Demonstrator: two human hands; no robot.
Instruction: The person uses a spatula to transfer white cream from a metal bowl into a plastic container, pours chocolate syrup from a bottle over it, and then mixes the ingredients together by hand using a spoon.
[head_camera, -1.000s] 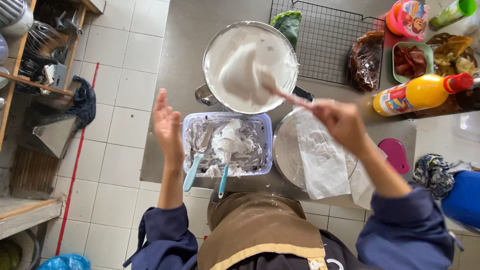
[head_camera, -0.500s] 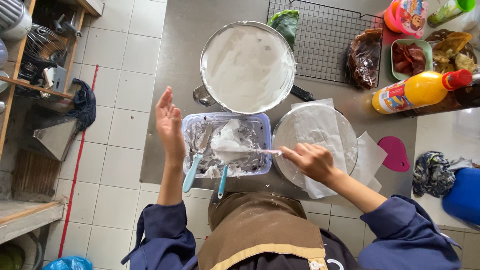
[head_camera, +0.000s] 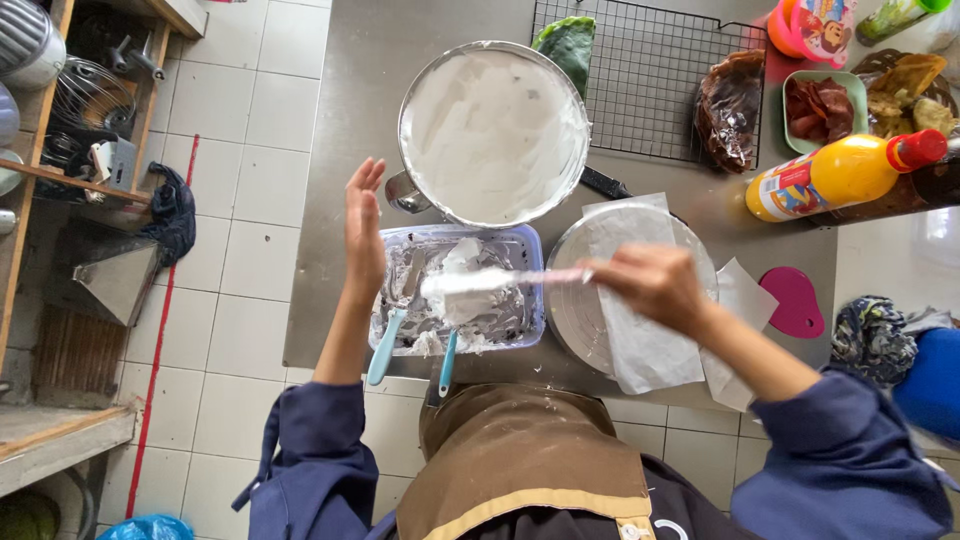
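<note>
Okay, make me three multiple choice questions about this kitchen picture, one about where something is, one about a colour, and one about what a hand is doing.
1. Where is the round pan of white cream?
A. beyond the rectangular tub
B. on the floor
C. on the wire rack

2. What colour is the heart-shaped thing?
A. green
B. pink
C. black

3. What is the left hand doing?
A. gripping a bottle
B. resting in the tub
C. raised open, holding nothing

Answers: 1 A, the pan sits past the tub on the steel counter. 2 B, it is plainly pink. 3 C, its fingers are spread, while the right hand holds the coated spatula.
</note>
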